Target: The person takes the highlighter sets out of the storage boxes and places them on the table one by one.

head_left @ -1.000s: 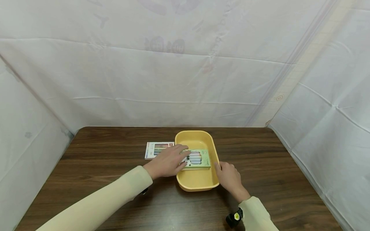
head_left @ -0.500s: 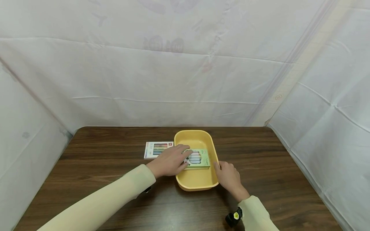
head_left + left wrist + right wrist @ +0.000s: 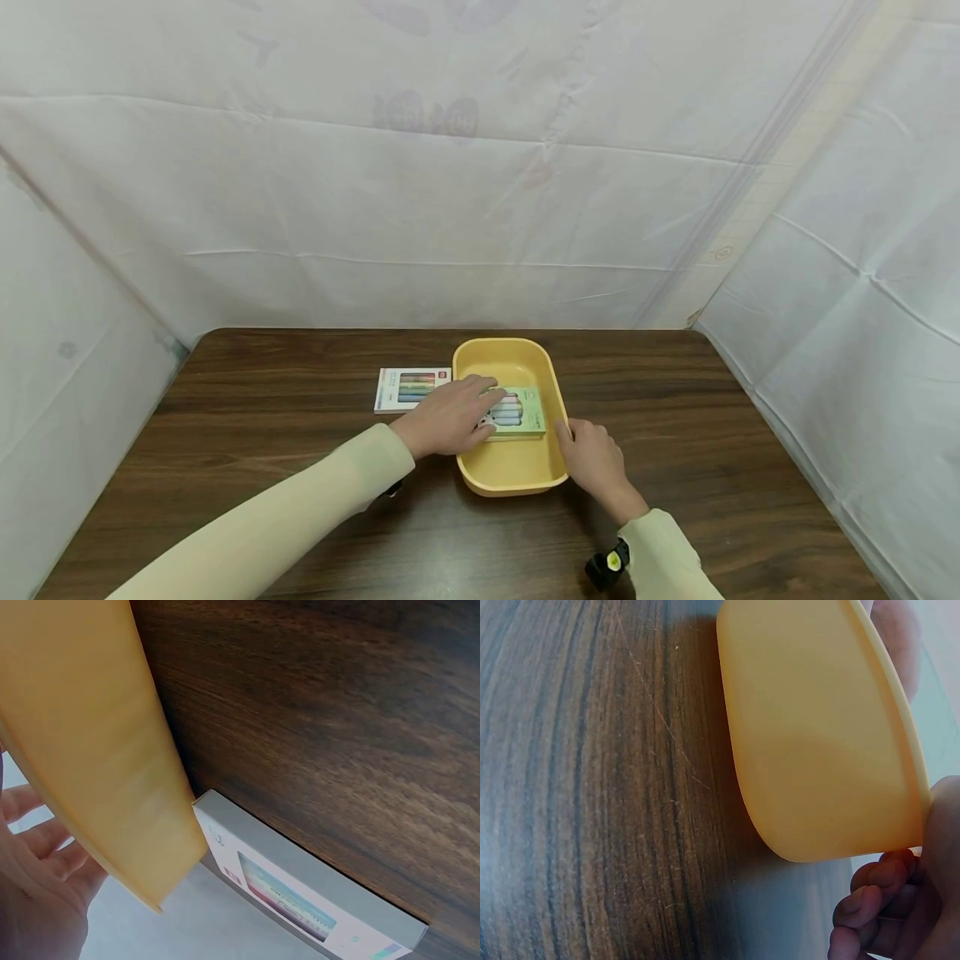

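Observation:
A yellow plastic bin (image 3: 513, 467) stands on the table. Inside lies a flat green box (image 3: 529, 408) printed with pastel-coloured pens, its left end covered by my left hand (image 3: 448, 417). That hand reaches over the bin's left rim with fingers spread across the box. In the left wrist view the fingers (image 3: 46, 836) pass behind the rim. My right hand (image 3: 594, 457) grips the bin's right rim, thumb over the edge and the other fingers (image 3: 866, 900) curled below it outside. A white box (image 3: 390, 390) with a window showing coloured pens lies beside the bin, partly behind my left hand.
The dark wood table (image 3: 720, 467) reaches back to a white cloth (image 3: 420, 208) that hangs behind and along both sides. A black wrist device (image 3: 607, 567) sits by my right sleeve.
My left hand has slid a little to the right over the green box, covering more of its left end. The right hand and the bin stay in place.

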Tool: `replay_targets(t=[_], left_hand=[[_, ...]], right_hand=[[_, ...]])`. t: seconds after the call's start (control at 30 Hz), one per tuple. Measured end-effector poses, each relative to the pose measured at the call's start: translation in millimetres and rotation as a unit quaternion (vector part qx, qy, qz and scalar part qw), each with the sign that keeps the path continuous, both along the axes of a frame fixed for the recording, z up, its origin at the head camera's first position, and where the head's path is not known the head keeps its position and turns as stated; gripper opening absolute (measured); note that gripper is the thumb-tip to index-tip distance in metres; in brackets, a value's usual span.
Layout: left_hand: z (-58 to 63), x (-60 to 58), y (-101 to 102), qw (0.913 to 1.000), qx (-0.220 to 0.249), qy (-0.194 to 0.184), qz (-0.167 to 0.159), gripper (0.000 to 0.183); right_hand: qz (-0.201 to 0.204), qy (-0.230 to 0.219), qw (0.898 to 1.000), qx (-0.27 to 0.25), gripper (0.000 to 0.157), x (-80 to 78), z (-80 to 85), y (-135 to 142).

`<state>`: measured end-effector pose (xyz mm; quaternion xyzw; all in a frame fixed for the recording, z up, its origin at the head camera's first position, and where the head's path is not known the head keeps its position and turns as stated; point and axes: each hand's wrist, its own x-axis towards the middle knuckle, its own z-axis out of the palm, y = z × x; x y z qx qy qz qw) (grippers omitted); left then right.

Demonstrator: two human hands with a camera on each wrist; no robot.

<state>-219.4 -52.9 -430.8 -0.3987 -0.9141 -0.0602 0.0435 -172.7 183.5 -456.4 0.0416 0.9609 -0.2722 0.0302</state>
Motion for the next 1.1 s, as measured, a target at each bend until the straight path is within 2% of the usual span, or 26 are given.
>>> replay_targets(t=[0.2, 0.67, 1.1], left_hand=[[-0.5, -1.2, 4.8, 1.0000, -0.002, -0.006, 0.000, 0.045], [2.2, -3.4, 13.7, 0.9986, -0.029, -0.041, 0.016, 0.052], [0.6, -7.6, 22.8, 0.9973, -0.048, -0.054, 0.017, 0.059]], right_hand=[[0.000, -0.001, 1.000, -0.001, 0.041, 0.1, -0.4, 0.6], [-0.002, 0.003, 1.000, 0.000, 0.042, 0.8, -1.4, 2.0], [-0.001, 0.004, 1.000, -0.004, 0.042, 1.8, -0.8, 3.6]])
